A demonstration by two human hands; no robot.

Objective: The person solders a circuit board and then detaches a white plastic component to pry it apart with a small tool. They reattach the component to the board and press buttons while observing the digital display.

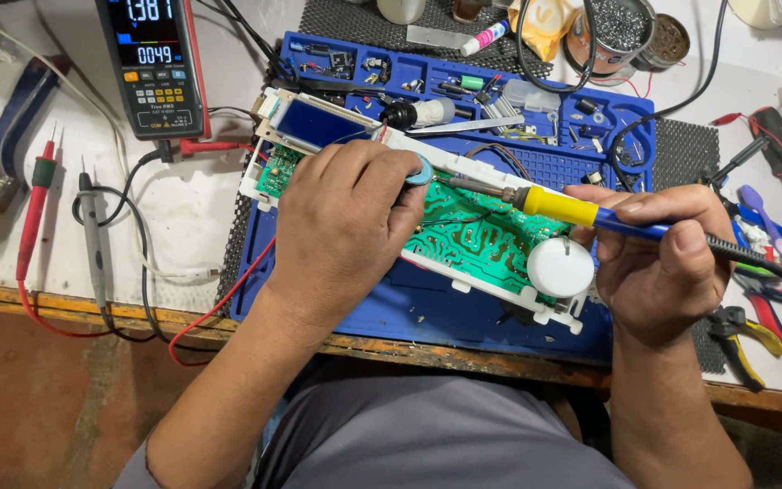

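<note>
One soldering iron (590, 215) gripped in right hand (658, 263), axis left-right, tip pointing left over one green circuit board (468, 237); left hand (346, 226) pinches a solder spool (420, 170).

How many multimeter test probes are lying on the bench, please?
2. The red probe lies at the far left of the white bench, beside the brush. The black probe lies just right of it, below the multimeter. Neither hand touches them; no others show.

A yellow-and-blue soldering iron (581, 213) lay level between the right fingers (681, 237), tip over a green circuit board (477, 235) beside the left fingertips (406, 204).
</note>
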